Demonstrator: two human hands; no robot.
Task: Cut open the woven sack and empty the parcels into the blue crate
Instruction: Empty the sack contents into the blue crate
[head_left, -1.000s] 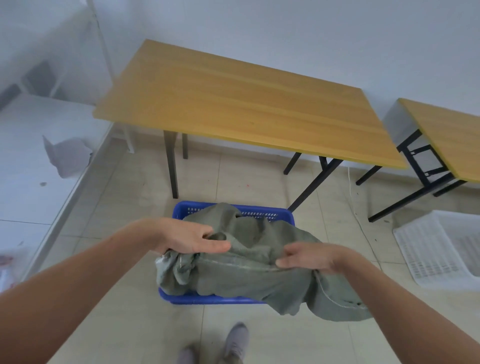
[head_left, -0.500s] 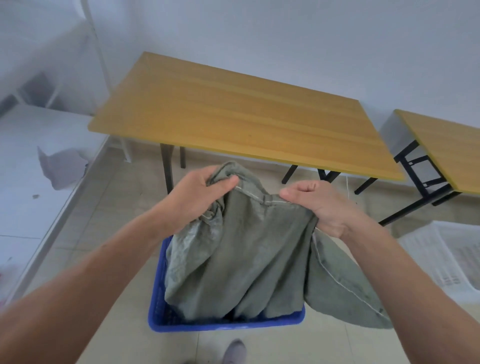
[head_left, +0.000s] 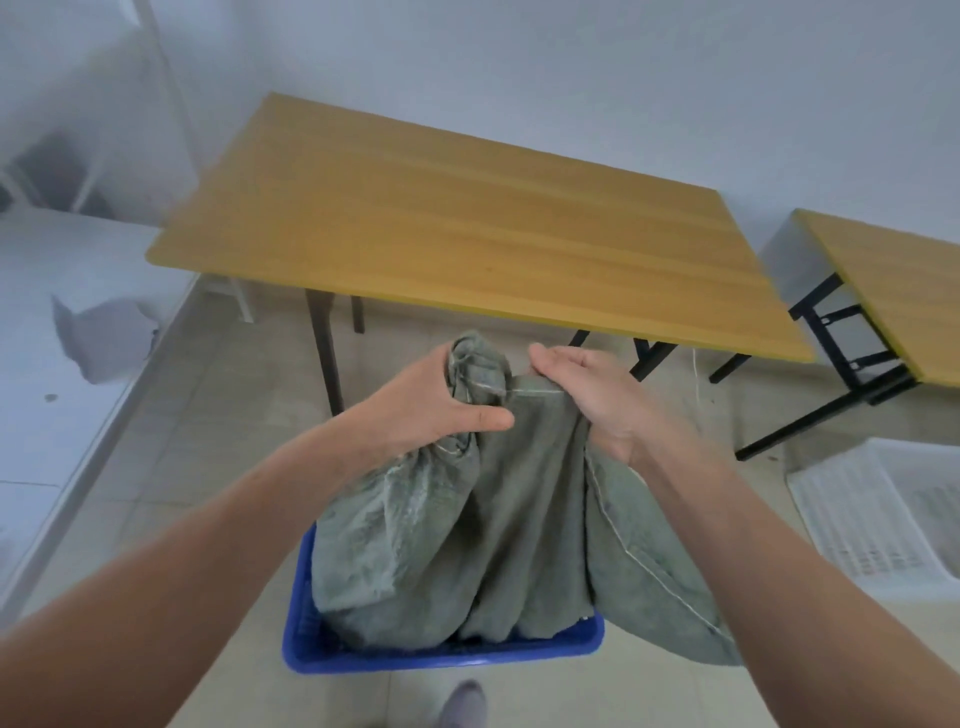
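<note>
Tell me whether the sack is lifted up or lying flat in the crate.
Lifted: left hand and right hand grip the sack by its top; its lower end hangs into the blue crate.

- The left hand (head_left: 426, 410) has a closed grip on the bunched top of the green sack (head_left: 467, 530), thumb pressed across the cloth.
- The right hand (head_left: 597, 400) clasps the stitched top edge of the sack just beside the left hand.
- The sack hangs down from both hands, its lower end inside the blue crate (head_left: 441, 657) on the tiled floor (head_left: 218, 426).
- One flap of the sack spills over the crate's right side.
- Whatever lies inside the crate is hidden by the sack.
- A wooden counter (head_left: 467, 228) stands behind the crate; a second counter (head_left: 893, 291) stands to the right.
- A white crate (head_left: 883, 514) lies on the floor at right.
- A shoe tip (head_left: 462, 701) shows at the bottom edge.
</note>
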